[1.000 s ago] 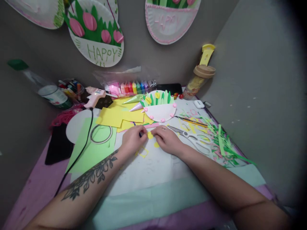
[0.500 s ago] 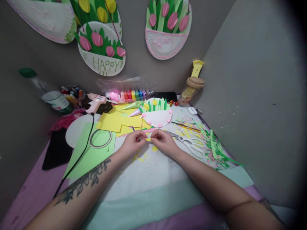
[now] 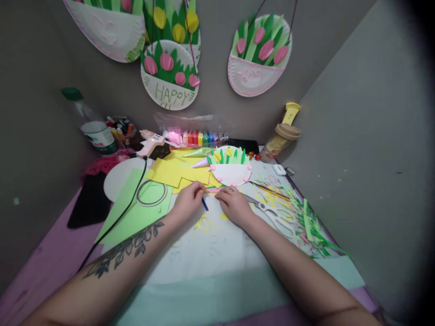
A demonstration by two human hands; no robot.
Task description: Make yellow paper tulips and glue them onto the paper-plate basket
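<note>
Left hand (image 3: 189, 202) curled around a blue pen (image 3: 205, 204), just below the paper-plate basket (image 3: 231, 173); right hand (image 3: 233, 205) beside it, fingers bent, grip unclear.

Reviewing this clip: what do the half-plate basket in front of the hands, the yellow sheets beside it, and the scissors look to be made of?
Half-plate basket: seemingly a matte white paper plate, with green paper-like blades and small pink flowers along its rim. Yellow sheets: flat, matte, probably craft paper or thin foam; the look leaves it open. Scissors: grey blades, likely metal; pale handles, probably plastic.
</note>
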